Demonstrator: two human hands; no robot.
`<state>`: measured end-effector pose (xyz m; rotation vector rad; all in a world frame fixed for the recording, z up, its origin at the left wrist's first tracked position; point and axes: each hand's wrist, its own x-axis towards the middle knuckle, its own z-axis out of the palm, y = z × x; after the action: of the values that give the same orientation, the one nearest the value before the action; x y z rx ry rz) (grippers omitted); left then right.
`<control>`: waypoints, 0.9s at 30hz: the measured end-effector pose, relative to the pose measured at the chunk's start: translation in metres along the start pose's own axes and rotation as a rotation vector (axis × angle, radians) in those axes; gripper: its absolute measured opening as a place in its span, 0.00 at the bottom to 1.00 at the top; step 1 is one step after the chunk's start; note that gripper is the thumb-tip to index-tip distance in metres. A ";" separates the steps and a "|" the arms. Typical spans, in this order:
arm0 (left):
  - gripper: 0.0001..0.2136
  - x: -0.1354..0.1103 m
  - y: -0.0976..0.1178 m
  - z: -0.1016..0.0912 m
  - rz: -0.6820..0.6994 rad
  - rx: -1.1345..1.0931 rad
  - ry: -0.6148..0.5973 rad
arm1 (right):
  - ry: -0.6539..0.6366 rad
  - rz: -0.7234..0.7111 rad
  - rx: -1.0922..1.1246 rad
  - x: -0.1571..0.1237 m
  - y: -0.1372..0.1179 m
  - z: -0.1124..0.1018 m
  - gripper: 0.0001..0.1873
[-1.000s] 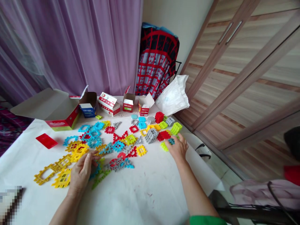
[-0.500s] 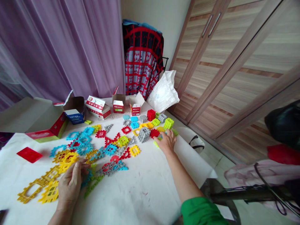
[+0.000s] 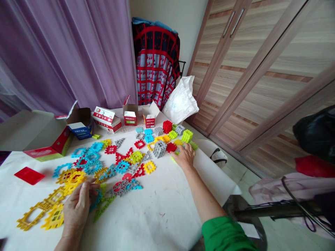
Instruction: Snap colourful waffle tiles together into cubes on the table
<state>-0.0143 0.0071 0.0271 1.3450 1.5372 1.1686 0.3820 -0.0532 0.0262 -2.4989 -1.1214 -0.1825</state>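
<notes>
Many interlocking plastic waffle-block pieces [image 3: 123,164] in yellow, blue, red, grey and lime lie spread over a white paper sheet [image 3: 154,216]. My left hand [image 3: 77,209] is curled at the lower left, its fingertips against a blue piece [image 3: 95,202] and next to a yellow square frame [image 3: 54,217]. My right hand [image 3: 185,157] rests among the far cluster, with a small teal piece [image 3: 180,150] partly hidden in its fingers. A lime piece [image 3: 173,159] shows just under those fingers. A grey block cube [image 3: 159,149] and a red block [image 3: 171,147] stand close to the right hand.
Open cardboard boxes [image 3: 130,115] stand along the far edge, with a larger open box [image 3: 49,141] at the left. A white plastic bag [image 3: 181,103] lies at the far right corner. A flat red piece [image 3: 29,175] lies at the left. A wardrobe and chair lie beyond the right edge.
The view has shifted a little left and down, so everything sits further left in the picture. My left hand has curled closer to the blue piece, and my right hand has stayed among the far pieces.
</notes>
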 end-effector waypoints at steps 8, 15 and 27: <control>0.34 0.002 -0.004 0.000 -0.013 -0.028 0.001 | 0.068 -0.054 0.017 -0.006 -0.005 -0.011 0.19; 0.34 -0.001 0.001 0.001 0.044 -0.067 -0.020 | 0.262 -0.341 0.203 -0.005 -0.032 -0.031 0.15; 0.31 -0.005 0.000 0.003 0.074 -0.123 0.001 | -0.244 -0.723 0.309 -0.076 -0.138 0.002 0.10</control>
<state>-0.0107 0.0030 0.0261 1.3282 1.4027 1.2881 0.2283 -0.0220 0.0450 -1.7901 -1.9490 0.1008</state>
